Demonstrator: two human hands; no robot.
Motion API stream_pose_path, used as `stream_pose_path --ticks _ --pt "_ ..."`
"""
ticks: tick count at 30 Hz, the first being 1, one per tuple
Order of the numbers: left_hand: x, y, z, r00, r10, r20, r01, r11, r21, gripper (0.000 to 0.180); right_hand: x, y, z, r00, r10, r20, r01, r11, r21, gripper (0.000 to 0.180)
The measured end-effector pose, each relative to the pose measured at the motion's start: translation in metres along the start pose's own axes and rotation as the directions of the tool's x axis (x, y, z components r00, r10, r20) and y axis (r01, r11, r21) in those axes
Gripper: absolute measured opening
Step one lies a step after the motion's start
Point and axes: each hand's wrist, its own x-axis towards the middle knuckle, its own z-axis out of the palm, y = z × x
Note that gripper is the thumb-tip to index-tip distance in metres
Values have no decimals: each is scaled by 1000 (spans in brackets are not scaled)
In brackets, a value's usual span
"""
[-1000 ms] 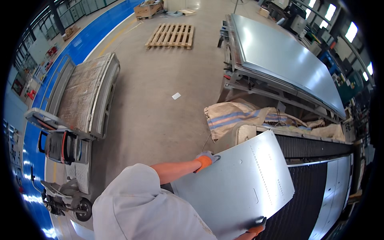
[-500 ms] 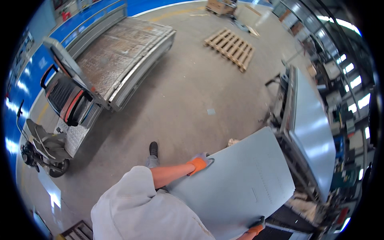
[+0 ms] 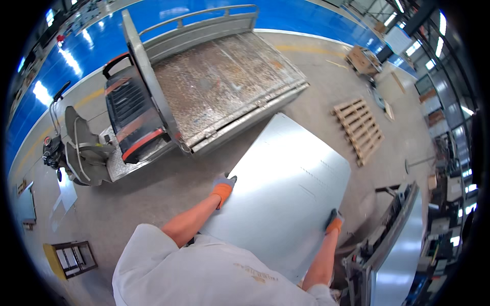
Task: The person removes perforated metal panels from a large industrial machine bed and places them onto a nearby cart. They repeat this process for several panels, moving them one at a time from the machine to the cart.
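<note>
A large flat metal sheet (image 3: pixel 286 188), pale grey and shiny with clipped corners, is held out in front of my body. My left hand (image 3: pixel 223 189), in a grey and orange work glove, is closed on its left edge. On the opposite edge my right hand (image 3: pixel 334 221), gloved the same way, grips the sheet. Part of each hand's fingers is hidden at or under the sheet. The far end of the sheet reaches close to the side of a cargo tricycle's flat bed (image 3: pixel 229 81), overlapping the floor beside it in view.
The tricycle's black and red seat (image 3: pixel 135 112) and handlebars (image 3: pixel 53 148) are at the left. A wooden pallet (image 3: pixel 358 130) lies on the floor to the right. Nearer right, a metal frame (image 3: pixel 380 245) bears another shiny sheet (image 3: pixel 400 255). A small stool (image 3: pixel 71 259) stands lower left.
I have turned left, bringing the sheet from beside the frame at the right round toward the tricycle bed. Both hands have kept hold of it.
</note>
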Motion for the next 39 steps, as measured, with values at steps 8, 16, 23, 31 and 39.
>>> stream_pose_path --ticks 8,16,23,31,39 --pt "158 -9 -60 902 -288 -321 221 948 -230 47 210 -330 286 898 -178 404 135 982 133 29" --pt "257 2 -38 518 -621 -588 580 760 -292 50 309 -563 582 679 -271 682 400 916 -34 36" --pt "297 29 -8 541 -800 -260 615 587 -526 49 373 -606 698 390 -558 732 882 456 -122 33" --pt "400 -36 -12 659 -674 -333 707 707 -32 47 369 -678 785 465 -234 854 688 703 -182 35" --pt "527 -50 -116 716 -526 -459 594 804 7 67 319 -784 851 302 -480 823 792 607 64 65"
